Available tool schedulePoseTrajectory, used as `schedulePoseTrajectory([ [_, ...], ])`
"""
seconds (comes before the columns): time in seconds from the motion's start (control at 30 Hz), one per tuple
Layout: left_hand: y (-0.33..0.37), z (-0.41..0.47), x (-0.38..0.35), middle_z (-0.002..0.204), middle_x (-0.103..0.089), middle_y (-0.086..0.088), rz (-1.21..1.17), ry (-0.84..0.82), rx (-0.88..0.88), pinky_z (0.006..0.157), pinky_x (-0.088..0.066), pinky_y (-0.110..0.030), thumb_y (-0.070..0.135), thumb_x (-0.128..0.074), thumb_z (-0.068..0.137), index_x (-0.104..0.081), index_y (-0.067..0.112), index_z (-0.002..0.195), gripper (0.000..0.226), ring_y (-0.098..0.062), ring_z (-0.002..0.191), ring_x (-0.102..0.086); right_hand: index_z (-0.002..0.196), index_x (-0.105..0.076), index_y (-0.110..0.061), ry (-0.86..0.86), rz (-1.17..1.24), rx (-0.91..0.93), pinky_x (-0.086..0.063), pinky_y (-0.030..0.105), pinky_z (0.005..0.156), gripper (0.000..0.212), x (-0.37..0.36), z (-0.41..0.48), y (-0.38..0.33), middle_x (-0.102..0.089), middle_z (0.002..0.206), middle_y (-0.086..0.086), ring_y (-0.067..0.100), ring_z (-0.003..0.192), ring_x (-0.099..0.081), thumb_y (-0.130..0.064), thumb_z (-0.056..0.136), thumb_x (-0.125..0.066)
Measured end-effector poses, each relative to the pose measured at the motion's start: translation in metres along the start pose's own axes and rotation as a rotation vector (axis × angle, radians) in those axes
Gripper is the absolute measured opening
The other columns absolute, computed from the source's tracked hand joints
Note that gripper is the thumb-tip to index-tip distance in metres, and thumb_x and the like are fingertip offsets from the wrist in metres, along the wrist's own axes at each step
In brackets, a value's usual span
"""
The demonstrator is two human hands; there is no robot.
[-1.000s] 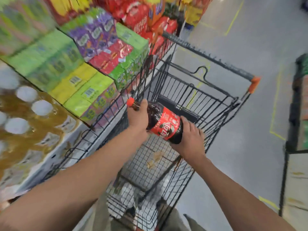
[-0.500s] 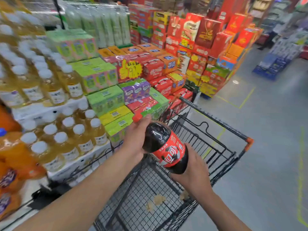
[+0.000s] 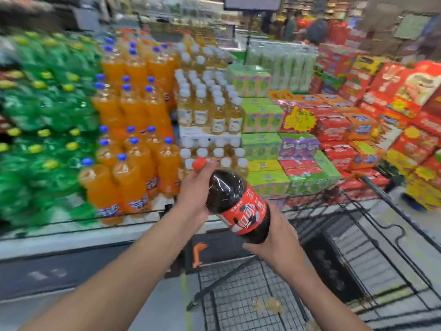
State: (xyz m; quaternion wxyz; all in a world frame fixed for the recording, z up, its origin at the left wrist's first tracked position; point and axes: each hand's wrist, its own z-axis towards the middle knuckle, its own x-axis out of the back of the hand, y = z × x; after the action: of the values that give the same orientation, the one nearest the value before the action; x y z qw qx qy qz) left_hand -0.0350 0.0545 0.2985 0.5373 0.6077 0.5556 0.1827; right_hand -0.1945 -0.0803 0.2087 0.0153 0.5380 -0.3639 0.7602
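While both hands are on it, the cola bottle [image 3: 238, 201] hangs in mid-air on a slant, its long axis running from the red cap [image 3: 199, 162] up and away on the left down to the base, low and near on the right. The left hand [image 3: 195, 189] is wrapped round the neck and shoulder just under that cap. The right hand [image 3: 279, 244] cups the base from below, fingers curled up around it. So neither hand has to reach, and the right one looks to be carrying the weight. Directly below and to the right of the right hand opens the wire shopping cart [image 3: 358, 254], with a few crumpled scraps [image 3: 269, 304] lying on its mesh floor. If the bottle is going in there, I'd say it is a short drop base-first, and only the cart's near rim is in the way. Beyond the left hand stand the orange soda bottles [image 3: 128, 177], with the green bottles [image 3: 43, 139] further left and the pale yellow drinks [image 3: 210, 111] straight ahead of the cap. Past the right hand are the stacked carton packs [image 3: 262, 144]. The shelf edge [image 3: 71, 240] runs under the left forearm, well clear of the bottle.
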Motion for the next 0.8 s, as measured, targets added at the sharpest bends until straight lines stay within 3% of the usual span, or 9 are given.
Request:
schedulePoseTrajectory([
  [0.2,0.032,-0.023,0.100,0.098,-0.081,-0.006,-0.095,0.209,-0.111,0.067,-0.061,-0.042,0.041,-0.072,0.094,-0.072,0.022,0.108,0.024,-0.023,0.080,-0.079,0.147,-0.037,-0.031,-0.128,0.046,0.210,-0.050,0.041,0.099,0.118,-0.058,0.015,-0.080,-0.062,0.132,-0.007,0.018,0.123,-0.057,-0.051,0.045,-0.094],
  [0.33,0.050,-0.041,0.175,0.103,-0.080,-0.008,-0.167,0.352,-0.178,0.068,-0.062,-0.045,0.040,-0.072,0.095,-0.068,0.017,0.119,0.033,-0.027,0.085,-0.079,0.147,-0.036,-0.034,-0.236,0.096,0.329,-0.051,0.044,0.096,0.114,-0.101,0.011,-0.143,-0.060,0.130,-0.010,0.018,0.121,-0.059,-0.053,0.047,-0.089],
  [0.5,0.073,-0.076,0.272,0.090,-0.080,-0.006,-0.263,0.444,-0.246,0.060,-0.060,-0.035,0.034,-0.070,0.098,-0.065,0.015,0.117,0.027,-0.021,0.075,-0.078,0.145,-0.036,-0.038,-0.323,0.166,0.455,-0.052,0.040,0.096,0.114,-0.147,-0.013,-0.226,-0.060,0.127,-0.015,0.012,0.119,-0.059,-0.050,0.047,-0.092],
  [0.57,0.081,-0.092,0.310,0.086,-0.079,-0.003,-0.296,0.474,-0.263,0.064,-0.060,-0.037,0.034,-0.070,0.098,-0.065,0.016,0.116,0.026,-0.020,0.074,-0.077,0.148,-0.035,-0.037,-0.349,0.172,0.496,-0.051,0.041,0.100,0.117,-0.165,-0.027,-0.258,-0.059,0.131,-0.015,0.011,0.122,-0.058,-0.053,0.047,-0.092],
  [0.7,0.090,-0.122,0.387,0.098,-0.077,-0.008,-0.335,0.564,-0.301,0.063,-0.061,-0.035,0.033,-0.070,0.098,-0.064,0.006,0.129,0.042,-0.020,0.077,-0.077,0.146,-0.035,-0.036,-0.369,0.165,0.538,-0.051,0.041,0.100,0.115,-0.204,-0.062,-0.320,-0.059,0.131,-0.013,0.015,0.121,-0.058,-0.052,0.048,-0.092],
  [0.8,0.098,-0.143,0.438,0.098,-0.078,-0.010,-0.344,0.577,-0.317,0.069,-0.061,-0.040,0.034,-0.070,0.098,-0.066,0.011,0.122,0.034,-0.024,0.080,-0.077,0.150,-0.032,-0.035,-0.401,0.139,0.560,-0.049,0.045,0.102,0.118,-0.231,-0.086,-0.362,-0.058,0.136,-0.011,0.016,0.125,-0.056,-0.057,0.048,-0.089],
])
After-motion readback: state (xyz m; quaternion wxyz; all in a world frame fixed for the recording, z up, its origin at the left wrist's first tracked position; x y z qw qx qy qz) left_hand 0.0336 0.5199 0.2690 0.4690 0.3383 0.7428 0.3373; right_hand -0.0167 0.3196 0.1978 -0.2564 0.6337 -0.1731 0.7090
